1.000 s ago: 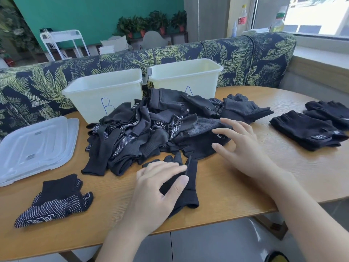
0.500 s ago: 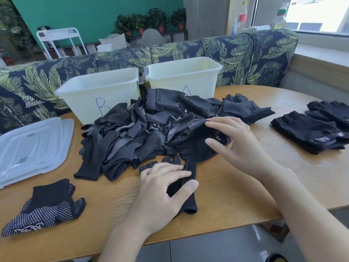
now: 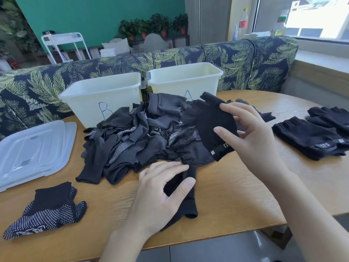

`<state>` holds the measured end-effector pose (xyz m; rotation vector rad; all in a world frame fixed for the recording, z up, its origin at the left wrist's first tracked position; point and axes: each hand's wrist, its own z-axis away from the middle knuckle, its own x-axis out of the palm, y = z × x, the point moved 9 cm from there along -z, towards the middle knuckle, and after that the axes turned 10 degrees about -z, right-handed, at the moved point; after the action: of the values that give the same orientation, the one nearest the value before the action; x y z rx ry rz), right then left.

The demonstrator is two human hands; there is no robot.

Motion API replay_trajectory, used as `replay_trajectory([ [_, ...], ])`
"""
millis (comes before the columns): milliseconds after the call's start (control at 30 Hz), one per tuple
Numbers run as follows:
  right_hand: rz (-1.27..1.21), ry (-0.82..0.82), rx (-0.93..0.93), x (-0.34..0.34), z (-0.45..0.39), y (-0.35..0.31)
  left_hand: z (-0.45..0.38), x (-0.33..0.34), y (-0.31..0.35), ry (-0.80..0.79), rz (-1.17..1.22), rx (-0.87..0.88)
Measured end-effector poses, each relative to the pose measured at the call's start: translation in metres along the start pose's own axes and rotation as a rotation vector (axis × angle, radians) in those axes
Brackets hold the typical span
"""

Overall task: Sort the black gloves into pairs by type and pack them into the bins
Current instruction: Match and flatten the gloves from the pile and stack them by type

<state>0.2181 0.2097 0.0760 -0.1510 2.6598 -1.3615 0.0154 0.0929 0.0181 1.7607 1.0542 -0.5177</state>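
Right hand (image 3: 253, 140) pinches a raised fingerless glove (image 3: 213, 125) over the glove pile (image 3: 136, 140); left hand (image 3: 160, 191), fingers loosely spread, rests on a near glove (image 3: 190, 205). Two bins (image 3: 105, 97) stand behind.

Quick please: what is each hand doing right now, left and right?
Left hand: open, fingers relaxed over a black glove on the table, not gripping it.
Right hand: holds a fingerless glove lifted from the pile.

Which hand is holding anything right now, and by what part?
The right hand pinches a black fingerless glove by its side edge, lifted over the pile. The left hand rests on a flat glove, gripping nothing.
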Motion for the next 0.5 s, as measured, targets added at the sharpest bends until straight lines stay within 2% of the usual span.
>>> replay_trajectory([
  [267,-0.257,0.019,0.050,0.001,0.002,0.003,-0.002,-0.009,0.008,0.038,0.125,-0.018],
  [500,-0.382,-0.010,0.132,0.016,0.010,0.002,-0.003,-0.008,0.007,-0.027,0.343,-0.148],
])
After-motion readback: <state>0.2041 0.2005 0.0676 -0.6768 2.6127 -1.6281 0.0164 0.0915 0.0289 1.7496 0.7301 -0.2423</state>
